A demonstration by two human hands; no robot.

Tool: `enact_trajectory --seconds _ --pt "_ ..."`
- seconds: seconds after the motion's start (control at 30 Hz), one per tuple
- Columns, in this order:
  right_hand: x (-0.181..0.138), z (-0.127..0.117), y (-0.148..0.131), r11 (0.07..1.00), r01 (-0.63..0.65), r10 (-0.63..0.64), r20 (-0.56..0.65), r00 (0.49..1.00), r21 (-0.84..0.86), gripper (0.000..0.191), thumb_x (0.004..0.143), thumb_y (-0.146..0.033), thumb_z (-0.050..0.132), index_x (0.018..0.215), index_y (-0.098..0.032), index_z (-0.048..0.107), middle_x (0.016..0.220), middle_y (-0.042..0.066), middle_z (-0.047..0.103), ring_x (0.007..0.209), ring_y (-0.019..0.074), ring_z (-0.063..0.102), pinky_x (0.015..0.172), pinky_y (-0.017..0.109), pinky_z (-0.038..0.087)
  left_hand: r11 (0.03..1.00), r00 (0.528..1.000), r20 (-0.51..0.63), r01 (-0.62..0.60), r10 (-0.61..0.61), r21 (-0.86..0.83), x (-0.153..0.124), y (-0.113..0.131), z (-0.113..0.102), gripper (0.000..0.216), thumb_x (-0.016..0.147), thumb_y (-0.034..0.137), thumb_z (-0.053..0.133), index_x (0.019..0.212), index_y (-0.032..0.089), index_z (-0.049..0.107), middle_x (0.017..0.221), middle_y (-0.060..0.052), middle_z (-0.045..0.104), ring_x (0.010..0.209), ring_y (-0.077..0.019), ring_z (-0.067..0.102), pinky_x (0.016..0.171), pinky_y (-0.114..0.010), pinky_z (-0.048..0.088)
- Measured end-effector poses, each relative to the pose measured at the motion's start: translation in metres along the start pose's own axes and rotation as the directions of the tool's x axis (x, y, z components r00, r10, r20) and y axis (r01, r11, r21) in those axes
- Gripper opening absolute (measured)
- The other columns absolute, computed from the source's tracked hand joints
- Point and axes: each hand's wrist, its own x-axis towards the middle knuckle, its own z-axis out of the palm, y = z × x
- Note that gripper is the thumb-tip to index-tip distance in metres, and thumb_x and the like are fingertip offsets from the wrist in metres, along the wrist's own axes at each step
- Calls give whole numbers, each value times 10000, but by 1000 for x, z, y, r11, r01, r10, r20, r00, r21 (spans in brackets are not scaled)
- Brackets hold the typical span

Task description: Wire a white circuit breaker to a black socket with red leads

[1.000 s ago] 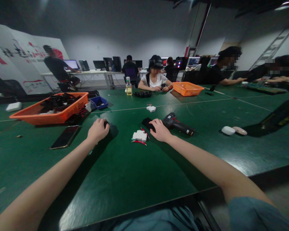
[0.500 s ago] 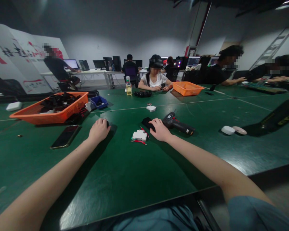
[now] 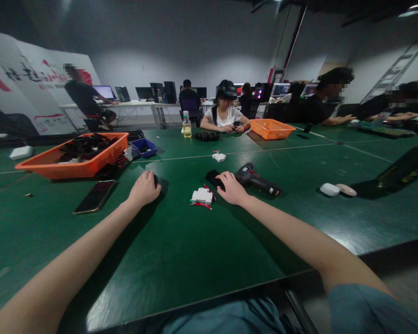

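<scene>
My left hand [image 3: 144, 188] rests on the green table [image 3: 181, 250] with its fingers curled around a small black object [image 3: 156, 180], mostly hidden behind them. To the right, my right hand [image 3: 232, 188] is closed on a black flat-looking piece [image 3: 213, 177] whose far end sticks out past the fingers; I cannot make out its kind. Between the hands lies a white plastic module [image 3: 202, 196] resembling a circuit breaker, with short red wires [image 3: 202, 205] beside it. A black cordless drill [image 3: 261, 182] lies on its side just beyond my right hand.
An orange basket [image 3: 73, 170] of black parts, a blue bin [image 3: 144, 147] and a phone [image 3: 95, 197] are on the left. Farther off are another white module [image 3: 219, 157], a bottle [image 3: 186, 126], an orange basket [image 3: 271, 130] and a seated person [image 3: 225, 116]. A white case [image 3: 329, 189] lies right.
</scene>
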Motion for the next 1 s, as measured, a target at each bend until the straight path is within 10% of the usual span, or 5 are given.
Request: enact_trajectory --seconds 1.0 --pt "1 1 1 1000 4 -4 3 1000 -4 365 884 -215 546 1248 -180 548 1192 132 509 1134 294 474 995 491 460 999 998 -55 2 0 42 -6 7 -10 465 812 308 453 1204 86 565 1319 -230 528 1253 -367 458 1021 -495 365"
